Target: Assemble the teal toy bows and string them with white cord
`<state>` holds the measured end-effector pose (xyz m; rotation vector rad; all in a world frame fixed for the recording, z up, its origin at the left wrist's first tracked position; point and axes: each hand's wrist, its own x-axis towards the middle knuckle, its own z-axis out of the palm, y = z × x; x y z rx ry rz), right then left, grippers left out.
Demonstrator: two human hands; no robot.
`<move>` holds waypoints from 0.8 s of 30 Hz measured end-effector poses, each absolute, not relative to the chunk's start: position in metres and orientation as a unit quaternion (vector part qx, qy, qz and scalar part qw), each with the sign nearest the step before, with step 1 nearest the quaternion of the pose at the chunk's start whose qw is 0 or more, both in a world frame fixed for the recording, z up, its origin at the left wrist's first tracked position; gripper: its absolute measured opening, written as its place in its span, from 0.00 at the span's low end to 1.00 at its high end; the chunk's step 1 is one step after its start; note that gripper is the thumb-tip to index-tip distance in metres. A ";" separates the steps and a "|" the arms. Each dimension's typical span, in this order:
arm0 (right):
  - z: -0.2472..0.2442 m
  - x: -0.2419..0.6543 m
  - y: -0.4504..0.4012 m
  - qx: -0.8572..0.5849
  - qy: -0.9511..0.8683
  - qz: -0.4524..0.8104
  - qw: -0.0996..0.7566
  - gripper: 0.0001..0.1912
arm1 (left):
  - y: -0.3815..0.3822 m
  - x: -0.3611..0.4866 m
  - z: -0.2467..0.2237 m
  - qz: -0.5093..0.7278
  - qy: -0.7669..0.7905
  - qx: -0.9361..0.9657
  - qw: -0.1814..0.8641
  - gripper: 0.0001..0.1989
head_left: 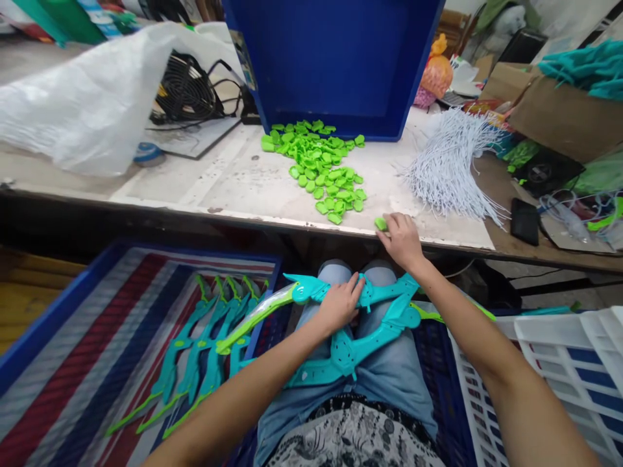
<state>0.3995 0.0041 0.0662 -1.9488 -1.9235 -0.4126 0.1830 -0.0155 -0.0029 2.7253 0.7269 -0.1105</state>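
Observation:
Across my lap lies a jointed teal plastic frame [360, 349] with bright green strips on its arms. My left hand [339, 303] is closed around its upper bar, and the palm side is hidden. At the table's front edge my right hand [402, 239] pinches a small green plastic piece [380, 224] between thumb and fingers. Just behind it, a loose pile of similar green pieces [321, 159] spreads from the mouth of a tipped blue bin [331, 117].
Several teal-and-green frames [197, 350] lie in a striped-lined blue crate [63, 311] at my left. A white basket [559, 350] stands right. On the table [228, 185] are white ties [452, 162], a black phone [524, 220], a fan [187, 87] and a tape roll [148, 154].

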 end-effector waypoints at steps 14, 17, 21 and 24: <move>0.029 0.354 -0.196 -0.654 -0.749 0.082 0.067 0.10 | 0.005 0.185 0.008 -0.023 0.272 0.935 0.228 0.23; 0.052 0.382 -0.137 -0.666 -0.725 0.009 0.174 0.12 | 0.018 0.190 0.016 -0.028 0.255 0.926 0.276 0.17; 0.075 0.422 -0.024 -0.640 -0.729 -0.034 0.241 0.14 | 0.044 0.199 0.022 -0.063 0.253 0.901 0.347 0.19; 0.076 0.438 0.028 -0.610 -0.766 0.036 0.200 0.13 | 0.067 0.202 0.018 -0.096 0.238 0.848 0.463 0.18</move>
